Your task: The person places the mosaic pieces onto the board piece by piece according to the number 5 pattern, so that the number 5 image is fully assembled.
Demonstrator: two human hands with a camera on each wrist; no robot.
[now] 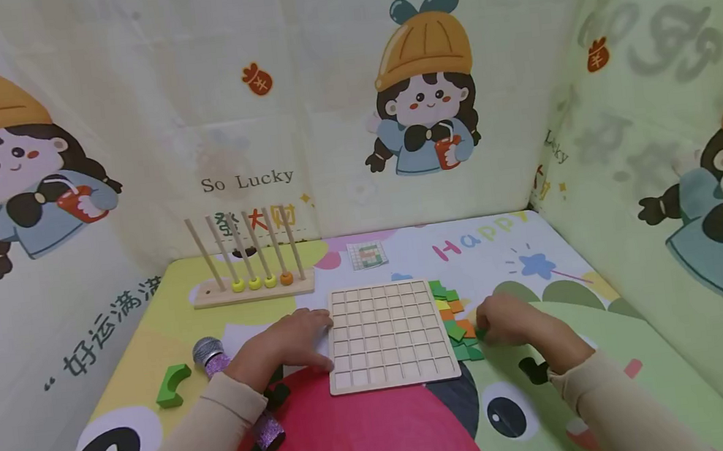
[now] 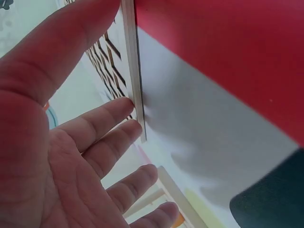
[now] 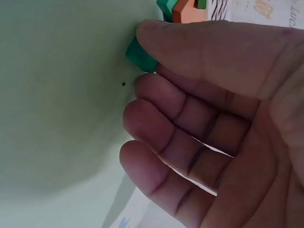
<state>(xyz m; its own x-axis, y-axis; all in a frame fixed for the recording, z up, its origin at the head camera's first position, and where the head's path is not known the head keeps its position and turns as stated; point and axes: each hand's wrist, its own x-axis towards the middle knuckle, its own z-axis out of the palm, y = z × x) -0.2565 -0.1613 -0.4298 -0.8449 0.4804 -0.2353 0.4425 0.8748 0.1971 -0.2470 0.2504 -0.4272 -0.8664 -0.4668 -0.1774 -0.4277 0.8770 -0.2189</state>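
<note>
A square wooden grid board (image 1: 388, 336) with bare cells lies flat at the middle of the table. My left hand (image 1: 286, 342) rests at the board's left edge, thumb and fingertips against its side; in the left wrist view its fingers are spread and fairly straight. To the right of the board lies a loose pile of green, orange and yellow tiles (image 1: 456, 332). Beside that pile, my right hand (image 1: 513, 321) pinches a green tile (image 3: 141, 57) between thumb and forefinger, low over the table. Its other fingers are curled loosely.
A wooden peg stand (image 1: 252, 292) with yellow and orange beads stands at the back left. Behind the board lies a pattern card (image 1: 367, 255). A purple microphone (image 1: 268, 431) lies partly under the left forearm, near a green arch block (image 1: 173, 386). Printed cloth walls surround the table.
</note>
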